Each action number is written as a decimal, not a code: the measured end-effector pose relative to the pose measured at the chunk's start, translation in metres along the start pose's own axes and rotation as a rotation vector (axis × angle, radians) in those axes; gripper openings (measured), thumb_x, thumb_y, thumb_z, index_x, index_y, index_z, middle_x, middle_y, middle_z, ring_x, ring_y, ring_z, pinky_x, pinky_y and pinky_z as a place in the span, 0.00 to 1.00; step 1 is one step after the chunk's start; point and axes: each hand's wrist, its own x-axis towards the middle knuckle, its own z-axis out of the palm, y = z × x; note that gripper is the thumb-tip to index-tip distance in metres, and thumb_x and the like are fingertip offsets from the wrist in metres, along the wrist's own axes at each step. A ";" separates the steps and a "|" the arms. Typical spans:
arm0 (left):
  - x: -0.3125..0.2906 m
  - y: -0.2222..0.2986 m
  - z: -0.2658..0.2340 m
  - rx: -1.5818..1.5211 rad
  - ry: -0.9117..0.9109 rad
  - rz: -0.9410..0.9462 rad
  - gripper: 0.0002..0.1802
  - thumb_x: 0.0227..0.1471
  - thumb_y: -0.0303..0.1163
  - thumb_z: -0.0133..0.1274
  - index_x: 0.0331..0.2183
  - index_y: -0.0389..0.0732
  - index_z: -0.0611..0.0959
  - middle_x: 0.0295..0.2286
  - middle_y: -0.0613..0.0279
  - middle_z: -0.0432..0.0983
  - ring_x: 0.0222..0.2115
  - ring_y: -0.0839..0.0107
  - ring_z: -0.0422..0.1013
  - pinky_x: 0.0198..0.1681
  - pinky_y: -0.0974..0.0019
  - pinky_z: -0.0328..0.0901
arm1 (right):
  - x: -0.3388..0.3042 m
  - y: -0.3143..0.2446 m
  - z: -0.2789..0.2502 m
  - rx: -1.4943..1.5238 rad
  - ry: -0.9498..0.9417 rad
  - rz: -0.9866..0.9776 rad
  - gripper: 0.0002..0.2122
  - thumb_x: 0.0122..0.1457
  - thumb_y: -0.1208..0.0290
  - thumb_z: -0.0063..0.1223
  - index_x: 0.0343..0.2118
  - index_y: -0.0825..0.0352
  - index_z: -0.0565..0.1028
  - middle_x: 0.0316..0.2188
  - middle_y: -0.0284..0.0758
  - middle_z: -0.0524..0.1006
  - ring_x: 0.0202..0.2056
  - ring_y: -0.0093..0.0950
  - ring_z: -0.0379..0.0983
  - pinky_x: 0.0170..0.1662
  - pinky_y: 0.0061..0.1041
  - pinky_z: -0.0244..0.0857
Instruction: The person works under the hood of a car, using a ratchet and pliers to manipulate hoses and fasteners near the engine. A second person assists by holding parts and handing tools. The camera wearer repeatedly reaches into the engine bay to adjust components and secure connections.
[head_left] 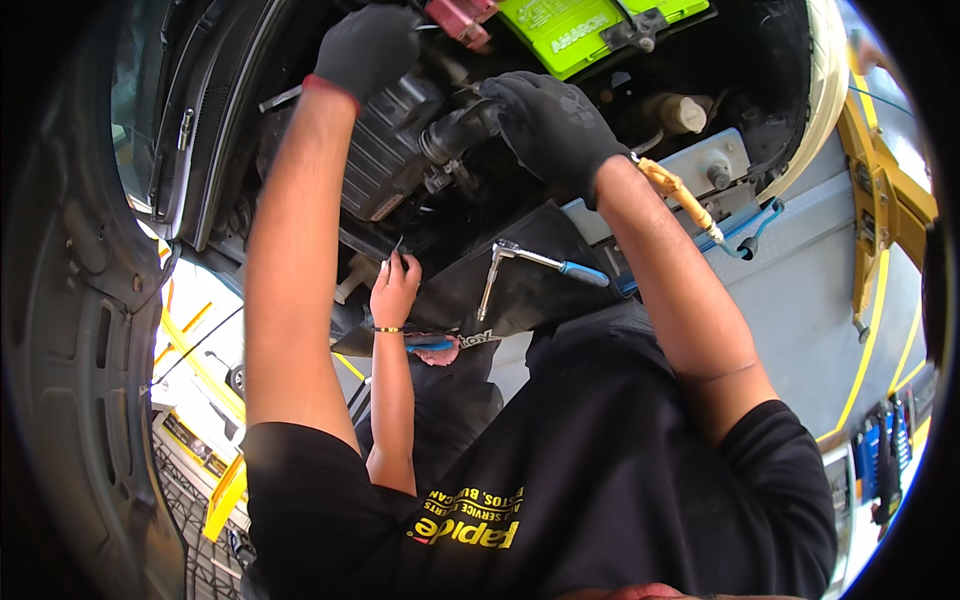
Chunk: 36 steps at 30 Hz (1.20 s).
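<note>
My left hand [368, 52], in a black glove with a red cuff, is closed over the far left of the engine bay. A thin metal rod [281, 98] shows beside its wrist; what the fingers hold is hidden. My right hand [556, 128], also black-gloved, curls its fingers down beside a ribbed black hose [452, 134]; whatever lies in its grip cannot be made out. Between my arms sits the ribbed black engine cover [385, 150]. A ratchet wrench [540, 258] with a blue handle and long extension lies on the dark panel nearer me.
A co-worker's bare hand [397, 288] with a bracelet reaches in beside my left forearm. The green-topped battery [570, 30] is at the far edge. An air hose [690, 200] passes by my right wrist. A pink rag [440, 352] lies near the front. Yellow lift arms [875, 190] stand at right.
</note>
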 end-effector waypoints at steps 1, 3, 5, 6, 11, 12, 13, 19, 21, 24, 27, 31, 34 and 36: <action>-0.022 0.002 0.006 -0.113 0.268 0.025 0.15 0.55 0.32 0.46 0.40 0.43 0.85 0.38 0.46 0.81 0.40 0.45 0.77 0.45 0.46 0.71 | 0.001 -0.002 -0.017 0.035 0.006 -0.020 0.14 0.60 0.66 0.55 0.48 0.62 0.79 0.44 0.38 0.81 0.47 0.41 0.77 0.52 0.41 0.70; -0.077 0.027 -0.012 -0.322 0.322 -0.300 0.16 0.62 0.36 0.47 0.44 0.44 0.86 0.41 0.47 0.81 0.43 0.45 0.77 0.47 0.52 0.71 | 0.014 0.004 -0.042 0.118 0.031 -0.004 0.13 0.63 0.67 0.56 0.49 0.61 0.80 0.44 0.41 0.81 0.48 0.44 0.77 0.52 0.40 0.71; -0.138 0.052 -0.003 -0.403 0.602 -0.313 0.16 0.65 0.33 0.47 0.48 0.38 0.85 0.43 0.47 0.83 0.43 0.52 0.80 0.47 0.56 0.72 | 0.040 0.010 -0.056 0.149 0.146 -0.068 0.11 0.61 0.64 0.58 0.45 0.59 0.81 0.41 0.39 0.82 0.45 0.43 0.78 0.50 0.41 0.72; -0.167 0.070 0.001 -0.460 0.690 -0.382 0.16 0.65 0.30 0.48 0.49 0.36 0.84 0.43 0.47 0.83 0.43 0.56 0.81 0.46 0.58 0.72 | 0.059 0.006 -0.062 0.050 0.231 -0.107 0.11 0.61 0.63 0.58 0.44 0.59 0.81 0.39 0.40 0.83 0.44 0.44 0.79 0.48 0.41 0.72; -0.227 0.205 0.051 -0.887 0.515 -0.762 0.17 0.63 0.24 0.48 0.51 0.32 0.81 0.44 0.48 0.83 0.45 0.53 0.80 0.51 0.59 0.71 | 0.206 0.001 -0.061 -0.113 -0.482 -0.202 0.10 0.54 0.67 0.56 0.38 0.61 0.82 0.34 0.40 0.84 0.38 0.42 0.81 0.44 0.40 0.73; -0.226 0.224 0.053 -0.904 0.511 -0.752 0.17 0.63 0.24 0.49 0.51 0.32 0.82 0.44 0.48 0.83 0.45 0.53 0.80 0.51 0.58 0.71 | 0.221 0.001 -0.043 -0.193 -0.624 -0.199 0.10 0.54 0.67 0.56 0.38 0.61 0.82 0.34 0.40 0.84 0.38 0.42 0.81 0.44 0.40 0.73; -0.227 0.245 0.053 -0.916 0.509 -0.750 0.16 0.63 0.25 0.49 0.51 0.33 0.82 0.45 0.48 0.83 0.44 0.53 0.80 0.50 0.58 0.72 | 0.233 -0.001 -0.025 -0.239 -0.704 -0.212 0.10 0.54 0.67 0.56 0.38 0.61 0.82 0.34 0.40 0.84 0.38 0.42 0.81 0.44 0.40 0.73; -0.231 0.328 0.122 -0.921 0.637 -0.913 0.20 0.57 0.24 0.52 0.52 0.36 0.81 0.42 0.52 0.82 0.38 0.51 0.79 0.43 0.54 0.72 | 0.237 -0.018 0.041 -0.372 -0.945 -0.305 0.10 0.54 0.67 0.56 0.38 0.61 0.82 0.34 0.40 0.84 0.38 0.41 0.81 0.44 0.39 0.73; -0.225 0.338 0.136 -0.900 0.624 -0.917 0.22 0.55 0.24 0.52 0.52 0.37 0.81 0.37 0.53 0.82 0.34 0.51 0.78 0.38 0.52 0.71 | 0.234 -0.017 0.045 -0.401 -0.973 -0.318 0.10 0.54 0.67 0.56 0.38 0.61 0.82 0.34 0.40 0.83 0.38 0.41 0.81 0.44 0.39 0.73; -0.210 0.348 0.167 -0.846 0.747 -0.943 0.25 0.50 0.27 0.55 0.52 0.41 0.82 0.31 0.56 0.79 0.28 0.54 0.75 0.31 0.54 0.68 | 0.228 -0.016 0.044 -0.424 -0.996 -0.327 0.10 0.54 0.67 0.56 0.38 0.61 0.82 0.34 0.40 0.83 0.38 0.41 0.81 0.44 0.39 0.73; -0.208 0.356 0.184 -0.744 0.779 -0.932 0.25 0.47 0.28 0.55 0.50 0.41 0.83 0.29 0.60 0.79 0.25 0.58 0.75 0.28 0.57 0.67 | 0.225 -0.013 0.041 -0.436 -1.007 -0.329 0.10 0.55 0.67 0.56 0.38 0.61 0.82 0.34 0.40 0.83 0.38 0.41 0.80 0.44 0.38 0.73; -0.203 0.359 0.192 -0.721 0.856 -0.916 0.25 0.45 0.26 0.52 0.48 0.38 0.84 0.26 0.63 0.79 0.24 0.61 0.75 0.27 0.58 0.67 | 0.225 -0.010 0.034 -0.452 -1.005 -0.349 0.10 0.55 0.67 0.56 0.38 0.61 0.82 0.34 0.39 0.83 0.38 0.40 0.80 0.44 0.38 0.73; -0.201 0.361 0.195 -0.689 0.884 -0.916 0.24 0.45 0.27 0.51 0.47 0.39 0.85 0.24 0.64 0.77 0.23 0.62 0.74 0.26 0.59 0.66 | 0.226 -0.005 0.026 -0.450 -1.002 -0.367 0.10 0.55 0.67 0.57 0.38 0.61 0.82 0.34 0.39 0.83 0.38 0.40 0.80 0.44 0.38 0.73; -0.203 0.359 0.190 -0.623 0.884 -0.938 0.23 0.45 0.28 0.51 0.46 0.40 0.85 0.24 0.65 0.78 0.23 0.62 0.74 0.27 0.59 0.66 | 0.228 -0.002 0.024 -0.427 -1.008 -0.390 0.10 0.55 0.67 0.57 0.38 0.62 0.82 0.34 0.39 0.83 0.38 0.40 0.80 0.44 0.38 0.73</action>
